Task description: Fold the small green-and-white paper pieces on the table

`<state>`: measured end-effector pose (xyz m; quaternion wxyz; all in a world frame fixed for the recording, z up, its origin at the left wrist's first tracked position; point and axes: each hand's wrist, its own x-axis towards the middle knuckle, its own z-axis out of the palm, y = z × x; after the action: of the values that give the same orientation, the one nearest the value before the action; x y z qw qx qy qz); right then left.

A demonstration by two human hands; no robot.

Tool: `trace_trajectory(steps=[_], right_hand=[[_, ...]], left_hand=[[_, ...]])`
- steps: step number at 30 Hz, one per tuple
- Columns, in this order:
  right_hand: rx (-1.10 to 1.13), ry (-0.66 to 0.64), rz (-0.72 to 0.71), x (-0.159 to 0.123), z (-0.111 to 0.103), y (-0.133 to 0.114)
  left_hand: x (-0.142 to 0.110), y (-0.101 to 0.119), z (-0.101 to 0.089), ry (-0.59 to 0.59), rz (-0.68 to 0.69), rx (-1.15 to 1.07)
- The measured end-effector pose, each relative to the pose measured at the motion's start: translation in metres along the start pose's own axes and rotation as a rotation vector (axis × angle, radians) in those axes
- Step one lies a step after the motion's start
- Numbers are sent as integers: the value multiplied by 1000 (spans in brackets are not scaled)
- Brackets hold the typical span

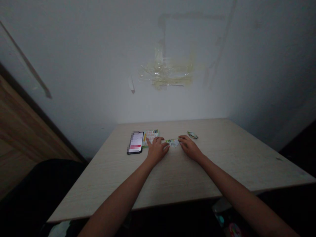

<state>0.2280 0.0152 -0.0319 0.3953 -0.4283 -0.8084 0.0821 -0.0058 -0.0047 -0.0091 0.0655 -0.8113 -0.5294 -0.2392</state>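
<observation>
A small printed strip of paper [172, 143], green and white, lies low over the table between my two hands. My left hand [156, 151] has its fingers and thumb at the strip's left end, gripping it. At the right end, my right hand [190, 148] pinches the strip with curled fingers. Close beside my left hand, a printed leaflet [151, 134] with rows of small red marks lies flat, partly covered by that hand. A phone [135, 142] with its screen lit rests against the leaflet's left side. Beyond my right hand sits a small folded piece of printed paper [193, 135].
The pale wooden table [172, 177] reaches back to a grey wall [98, 65] with peeling clear tape [170, 74]. A wood-grain panel [22, 131] stands at left. Under the front edge at right, some coloured items [234, 229] show dimly.
</observation>
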Motion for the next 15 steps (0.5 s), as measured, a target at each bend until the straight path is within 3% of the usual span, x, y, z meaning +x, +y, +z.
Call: trace_trajectory(steps=[3,8,15], right_hand=[[-57,14,8,0,0,5],[-120,-97,45,1,0,5],[-150,-158,40,2,-1,7]], left_hand=[[0,0,0,-6,-4,-2],[0,0,-1,1,-1,-13],[1,-5,6,-34,43,-79]])
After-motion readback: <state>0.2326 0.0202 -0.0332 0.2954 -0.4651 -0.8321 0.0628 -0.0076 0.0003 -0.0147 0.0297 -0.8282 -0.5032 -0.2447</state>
